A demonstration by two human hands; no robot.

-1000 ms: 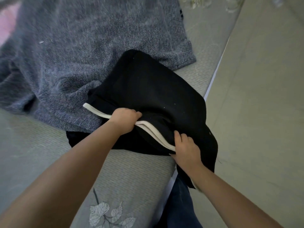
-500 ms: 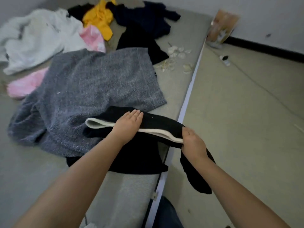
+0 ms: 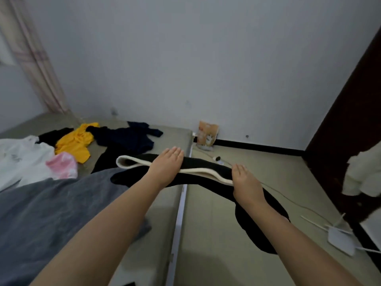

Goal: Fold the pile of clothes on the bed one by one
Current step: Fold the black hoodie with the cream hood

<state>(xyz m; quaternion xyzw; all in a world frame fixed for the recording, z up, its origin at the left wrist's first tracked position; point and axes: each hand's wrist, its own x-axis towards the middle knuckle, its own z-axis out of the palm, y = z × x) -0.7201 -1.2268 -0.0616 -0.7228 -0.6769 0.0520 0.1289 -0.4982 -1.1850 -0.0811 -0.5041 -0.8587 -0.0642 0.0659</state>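
Note:
A folded black garment [image 3: 206,164] with a cream trim band [image 3: 132,162] is lifted above the right edge of the bed [image 3: 173,137]. My left hand [image 3: 167,165] holds it near the middle, fingers laid flat over the top. Further right, my right hand [image 3: 246,183] holds the end, and a loose black part [image 3: 266,230] hangs down below that wrist over the floor. A grey knitted sweater [image 3: 51,213] lies spread on the bed under my left arm. Behind it lie yellow [image 3: 74,141], navy [image 3: 125,139], white [image 3: 22,157] and pink [image 3: 61,166] clothes.
The bed's white edge [image 3: 179,213] runs down the middle, with floor to its right. On the floor are a white router [image 3: 340,240] with cables and a printed bag [image 3: 207,135] against the wall. A dark door [image 3: 350,100] and white cloth [image 3: 362,174] stand at right.
Both hands have lifted the black garment off the grey sweater and up over the bed's edge. My view has tilted up, bringing the wall into sight.

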